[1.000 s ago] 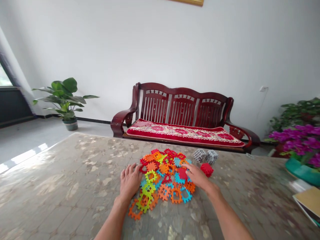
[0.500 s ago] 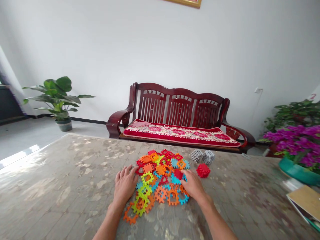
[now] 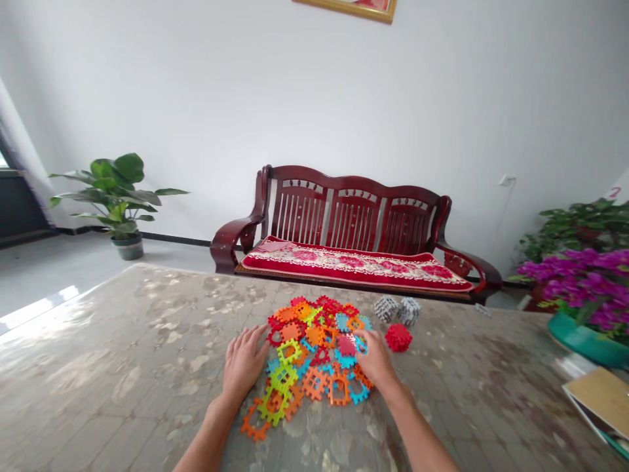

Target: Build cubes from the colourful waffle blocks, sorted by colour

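A loose pile of interlocking plastic tiles in red, orange, lime green and blue lies on the table. Many have toothed edges, and some have cut-out centres. At the pile's left side, my left hand rests palm down with its fingers stretched out, holding nothing I can see. My right hand is over the right side of the pile, its thumb and fingers closed at the edge of a red square tile. That tile is tilted and catches the light. The fingertips are partly hidden.
Beyond my right hand stand a red cube and two grey cubes. A teal flower pot and a brown notebook are at the table's right. Behind the patterned table is a wooden bench.
The red tile at my right hand has tilted and shifted slightly left, now looking brighter. My left hand has stayed in nearly the same place. The view has tipped up a little.
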### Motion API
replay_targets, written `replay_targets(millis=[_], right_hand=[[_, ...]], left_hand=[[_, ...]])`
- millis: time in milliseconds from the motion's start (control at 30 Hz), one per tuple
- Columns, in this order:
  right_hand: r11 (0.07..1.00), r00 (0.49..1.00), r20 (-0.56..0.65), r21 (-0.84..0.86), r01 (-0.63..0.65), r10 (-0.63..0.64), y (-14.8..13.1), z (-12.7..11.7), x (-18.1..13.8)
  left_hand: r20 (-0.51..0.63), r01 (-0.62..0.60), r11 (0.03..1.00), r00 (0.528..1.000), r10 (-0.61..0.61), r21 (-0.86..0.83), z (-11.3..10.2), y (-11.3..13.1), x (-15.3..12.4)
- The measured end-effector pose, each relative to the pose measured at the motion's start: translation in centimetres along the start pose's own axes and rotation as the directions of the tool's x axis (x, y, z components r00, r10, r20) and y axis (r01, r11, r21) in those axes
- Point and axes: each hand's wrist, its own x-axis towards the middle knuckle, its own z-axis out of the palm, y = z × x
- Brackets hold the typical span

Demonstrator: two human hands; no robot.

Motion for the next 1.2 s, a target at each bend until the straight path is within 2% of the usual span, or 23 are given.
replay_targets(millis=[100, 167, 233, 267, 333, 400, 433, 500, 633, 767, 867, 967, 1000, 1100, 1200], right_hand=[[0.983, 0.999, 0.036, 0.181, -0.034, 0.028, -0.3, 0.1, 0.3], [0.944, 0.998, 0.052, 0.325, -0.061, 0.047, -0.9, 0.1, 0.3], [0.853, 0.994, 0.070, 0.511, -0.110, 0.086, -1.7, 0.2, 0.2], [0.796, 0.990, 0.084, 0.589, -0.139, 0.111, -2.3, 0.2, 0.1], [0.687, 0.980, 0.127, 0.699, -0.200, 0.156, -3.6, 0.3, -0.1], [0.616, 0.971, 0.156, 0.752, -0.235, 0.179, -4.8, 0.5, -0.3], [0.598, 0.971, 0.157, 0.766, -0.236, 0.182, -5.4, 0.6, -0.4], [0.590, 0.975, 0.142, 0.778, -0.217, 0.172, -6.0, 0.9, -0.4], [0.670, 0.988, 0.111, 0.726, -0.153, 0.105, -5.1, 1.3, 0.4], [0.873, 0.998, 0.063, 0.486, -0.040, 0.011, -2.7, 0.2, 2.0], [0.931, 0.999, 0.030, 0.363, 0.029, -0.043, -2.1, -1.0, 2.5], [0.959, 0.981, -0.026, 0.204, 0.195, -0.194, -3.6, -1.8, 1.9], [0.952, 0.964, -0.012, 0.157, 0.263, -0.264, -4.4, -1.9, 1.6], [0.896, 0.889, 0.126, 0.129, 0.425, -0.440, -6.7, -1.6, 0.4], [0.869, 0.851, 0.179, 0.120, 0.480, -0.494, -7.8, -1.1, -0.4]], left_hand=[[-0.057, 0.003, 0.996, 0.998, -0.008, -0.090, -0.2, 0.8, 0.3], [-0.113, -0.099, 0.977, 0.991, 0.078, -0.191, -0.1, 2.2, 0.4], [-0.123, -0.214, 0.911, 0.976, 0.182, -0.353, 0.1, 4.3, 0.5], [-0.095, -0.233, 0.860, 0.972, 0.213, -0.454, 0.3, 5.5, 0.5], [0.008, -0.162, 0.734, 0.975, 0.223, -0.660, 0.7, 8.1, 0.6], [0.127, -0.027, 0.600, 0.969, 0.213, -0.799, 1.0, 10.4, 0.6], [0.179, 0.034, 0.555, 0.962, 0.208, -0.831, 1.1, 11.4, 0.6], [0.295, 0.160, 0.531, 0.938, 0.180, -0.832, 1.3, 12.9, 0.7], [0.420, 0.290, 0.539, 0.898, 0.133, -0.791, 1.4, 13.9, 0.9], [0.485, 0.362, 0.510, 0.865, 0.128, -0.780, 1.2, 13.2, 1.0], [0.537, 0.411, 0.494, 0.832, 0.141, -0.766, 1.0, 12.8, 1.0], [0.575, 0.456, 0.457, 0.801, 0.164, -0.764, 0.8, 12.9, 0.9], [0.580, 0.463, 0.440, 0.795, 0.177, -0.770, 0.7, 13.0, 0.8], [0.572, 0.463, 0.390, 0.785, 0.236, -0.796, 0.2, 13.6, 0.3], [0.568, 0.462, 0.359, 0.767, 0.297, -0.811, -0.4, 13.8, -0.2]])
